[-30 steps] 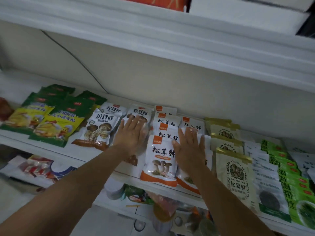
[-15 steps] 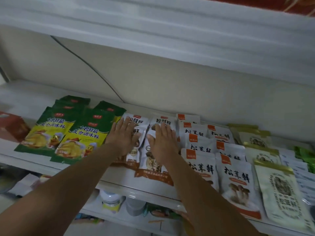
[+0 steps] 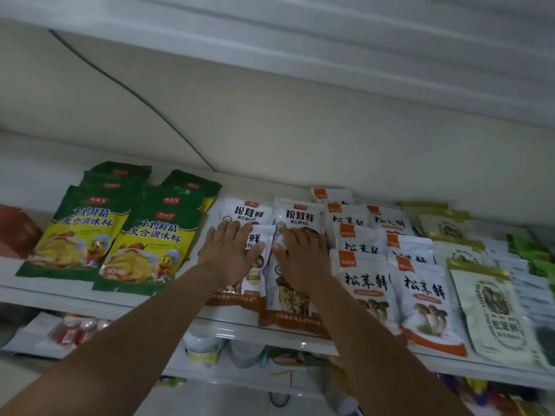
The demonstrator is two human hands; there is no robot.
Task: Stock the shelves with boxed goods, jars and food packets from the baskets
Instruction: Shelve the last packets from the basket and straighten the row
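Two stacks of white-and-brown mushroom seasoning packets (image 3: 295,298) lie flat on the white shelf (image 3: 270,333). My left hand (image 3: 229,250) rests flat on the left stack, fingers straight. My right hand (image 3: 303,256) lies flat on the right stack beside it. Green-and-yellow chicken seasoning packets (image 3: 144,244) lie to the left. White-and-orange mushroom packets (image 3: 426,301) lie in rows to the right.
Cream-and-gold pouches (image 3: 492,313) and green packets (image 3: 528,250) fill the shelf's right end. A brown box (image 3: 16,232) sits at the far left. A lower shelf (image 3: 228,373) holds jars and small packets. Another shelf (image 3: 300,55) hangs close overhead.
My right hand has shifted from the white-and-orange packets leftward onto the brown-bottomed stack; my left hand moved left to the neighbouring stack. The view turned left.
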